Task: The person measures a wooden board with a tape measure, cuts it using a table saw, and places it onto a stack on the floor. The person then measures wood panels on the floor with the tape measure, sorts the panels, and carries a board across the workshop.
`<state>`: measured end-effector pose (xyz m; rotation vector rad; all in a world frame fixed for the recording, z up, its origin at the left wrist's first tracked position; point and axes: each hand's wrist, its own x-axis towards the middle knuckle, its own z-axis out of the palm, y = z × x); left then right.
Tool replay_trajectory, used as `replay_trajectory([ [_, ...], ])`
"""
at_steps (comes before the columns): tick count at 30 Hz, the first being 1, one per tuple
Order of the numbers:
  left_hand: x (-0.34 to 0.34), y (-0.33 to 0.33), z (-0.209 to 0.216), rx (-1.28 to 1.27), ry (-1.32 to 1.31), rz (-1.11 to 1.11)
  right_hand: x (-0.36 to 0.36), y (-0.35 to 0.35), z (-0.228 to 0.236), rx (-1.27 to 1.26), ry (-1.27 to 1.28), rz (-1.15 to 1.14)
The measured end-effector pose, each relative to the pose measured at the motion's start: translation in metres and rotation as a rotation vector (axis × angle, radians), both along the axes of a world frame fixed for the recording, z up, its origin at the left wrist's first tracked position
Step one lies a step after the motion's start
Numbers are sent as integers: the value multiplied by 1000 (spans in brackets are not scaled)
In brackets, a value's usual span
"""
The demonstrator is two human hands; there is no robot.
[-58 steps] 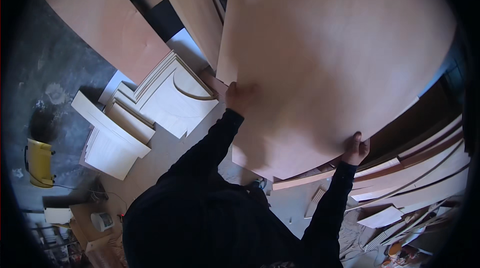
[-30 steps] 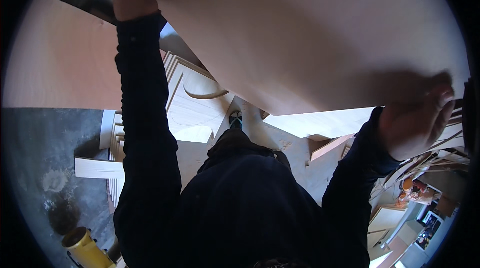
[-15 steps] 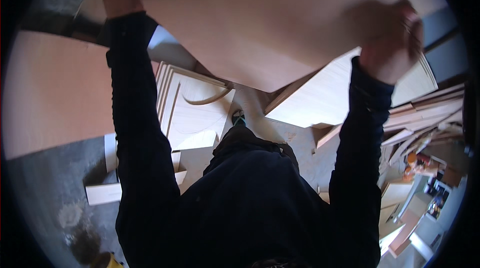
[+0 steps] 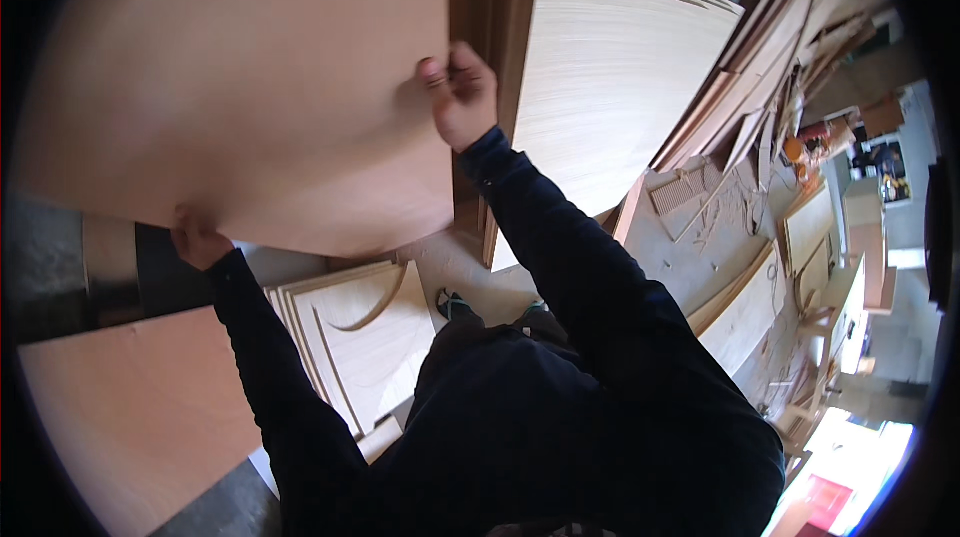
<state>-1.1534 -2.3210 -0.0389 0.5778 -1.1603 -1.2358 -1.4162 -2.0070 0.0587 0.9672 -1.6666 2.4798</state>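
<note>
A large reddish-tan plywood sheet (image 4: 270,87) fills the upper left, held up in front of me. My left hand (image 4: 203,237) is closed round its lower edge. On its right edge my right hand (image 4: 465,97) grips with the thumb on the near face; the fingers behind are partly hidden. Just right of that hand stands a stack of pale plywood panels (image 4: 615,77), leaning upright. Below the sheet, near my left forearm, lies a stack of pale boards (image 4: 385,322) with a curved strip on top.
Another reddish plywood sheet (image 4: 140,407) lies at the lower left. Long timber strips (image 4: 720,102) lean at the upper right, with offcuts on the floor (image 4: 690,237) below. Further right are a pale panel (image 4: 745,312) and a workbench (image 4: 845,312). My feet (image 4: 455,305) stand near the board stack.
The plywood sheet has swung to the left and turned more upright, with both hands still on it. My right hand has moved left; my left hand now shows lower. My view has turned right.
</note>
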Motion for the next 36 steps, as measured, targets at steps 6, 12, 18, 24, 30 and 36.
replay_trajectory([
  [6,-22,-9,6,92,41,-71,-24,15,3,413,241,-190],
  [12,-34,-84,-20,53,-1,-82,-75,70,33,923,492,-668],
  [18,-115,-58,-1,199,-203,-282,-132,122,37,1325,508,-752],
  [24,-111,-68,22,302,-343,-364,-134,119,48,1399,578,-685],
  [30,-137,-56,-9,209,-608,-383,-150,135,41,1442,661,-690],
  [36,-124,94,-155,37,-812,-596,-149,131,39,1415,629,-715],
])
